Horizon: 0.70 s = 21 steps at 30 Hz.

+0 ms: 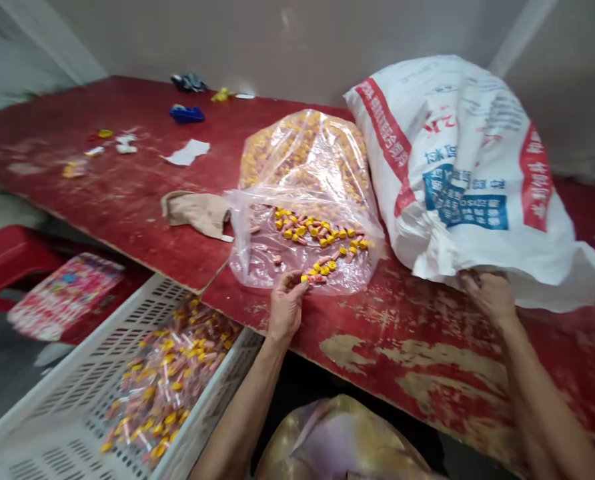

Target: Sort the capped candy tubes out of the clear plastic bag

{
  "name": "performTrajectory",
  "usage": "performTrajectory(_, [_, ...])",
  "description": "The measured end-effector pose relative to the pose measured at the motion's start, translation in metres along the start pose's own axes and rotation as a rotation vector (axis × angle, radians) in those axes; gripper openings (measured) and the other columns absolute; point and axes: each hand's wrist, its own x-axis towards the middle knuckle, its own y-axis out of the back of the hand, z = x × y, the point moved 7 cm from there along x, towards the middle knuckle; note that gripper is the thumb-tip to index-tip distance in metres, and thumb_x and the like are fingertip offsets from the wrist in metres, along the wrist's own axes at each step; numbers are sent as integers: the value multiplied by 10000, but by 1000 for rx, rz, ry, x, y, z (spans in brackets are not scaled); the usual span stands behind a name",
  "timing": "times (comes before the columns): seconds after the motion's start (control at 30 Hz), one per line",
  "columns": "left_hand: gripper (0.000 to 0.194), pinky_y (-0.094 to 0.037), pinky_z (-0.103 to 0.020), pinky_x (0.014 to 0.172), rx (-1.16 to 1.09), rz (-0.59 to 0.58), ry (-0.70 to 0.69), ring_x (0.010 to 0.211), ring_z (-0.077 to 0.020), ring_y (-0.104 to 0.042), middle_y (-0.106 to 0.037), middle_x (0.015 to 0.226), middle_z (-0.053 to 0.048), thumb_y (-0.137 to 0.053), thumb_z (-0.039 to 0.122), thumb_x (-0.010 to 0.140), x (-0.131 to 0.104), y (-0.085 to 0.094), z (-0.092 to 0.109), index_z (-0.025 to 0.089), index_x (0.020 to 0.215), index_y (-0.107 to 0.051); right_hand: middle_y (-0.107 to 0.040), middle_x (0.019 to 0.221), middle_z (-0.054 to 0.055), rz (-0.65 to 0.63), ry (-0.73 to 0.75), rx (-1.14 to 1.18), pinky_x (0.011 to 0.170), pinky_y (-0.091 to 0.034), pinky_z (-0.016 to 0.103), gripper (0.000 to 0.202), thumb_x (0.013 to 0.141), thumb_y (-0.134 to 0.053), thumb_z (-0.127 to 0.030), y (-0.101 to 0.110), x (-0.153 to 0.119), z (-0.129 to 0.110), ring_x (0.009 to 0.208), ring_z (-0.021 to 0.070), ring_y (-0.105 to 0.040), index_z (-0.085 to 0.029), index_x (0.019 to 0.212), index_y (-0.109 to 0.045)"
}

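My left hand (286,303) is at the front edge of a clear plastic bag (247,267), thumb and fingers pinched on a small pink tube with a yellow cap (313,279). More of these yellow-capped tubes (322,231) lie loose at the bag's mouth, and a dense pile of them fills its back part. To the right, my right hand (492,297) reaches into the mouth of a large white woven sack (457,167) with red and blue print. Its fingertips are hidden by the sack, so what they hold does not show.
A white plastic crate (67,413) at lower left holds several clear packets of capped tubes (172,373). On the worn red table (127,173) lie a beige cloth sleeve (197,212), a paper scrap (189,152) and a blue tape dispenser (186,114). A red stool (12,260) stands left.
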Motion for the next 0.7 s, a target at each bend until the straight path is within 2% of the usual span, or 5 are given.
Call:
performTrajectory(0.07, [364,-463,-202,624,-15,-57,76,641,-69,-571,-616,769,25,-807,215,530,-16,-18,-19,158,847,-637,-625,900,132,-50,-9,78,763,-450,378,407,853,-509,-493,11,-38,3,806,210,-567,-139,975,-667])
performTrajectory(0.17, [326,-466,-198,643,-13,-167,190,673,-81,-577,-622,753,20,-817,214,522,-40,-52,-49,154,794,-649,-598,1152,92,-193,-3,361,839,-462,359,407,877,-486,-465,10,-89,-23,1010,213,-569,-204,1162,-613])
performTrajectory(0.33, [254,-465,-201,677,74,-351,236,703,-89,-572,-642,777,6,-792,237,588,-72,-91,-75,160,805,-684,-625,1056,76,-353,154,491,867,-471,366,320,879,-521,-391,-2,-117,-86,987,202,-579,-230,1124,-650])
performTrajectory(0.57, [303,-467,-228,669,100,-253,217,650,-91,-566,-651,744,6,-804,266,566,-73,-77,-67,150,824,-696,-625,1029,72,-405,257,515,861,-470,361,315,877,-534,-378,-20,-113,-116,975,206,-571,-223,1132,-637])
performTrajectory(0.7, [305,-460,-212,670,53,-221,215,663,-83,-573,-649,741,13,-813,246,546,-71,-70,-65,148,806,-689,-616,957,59,-495,193,458,789,-496,346,513,835,-556,-347,-33,-121,-120,833,180,-578,-219,1327,-490])
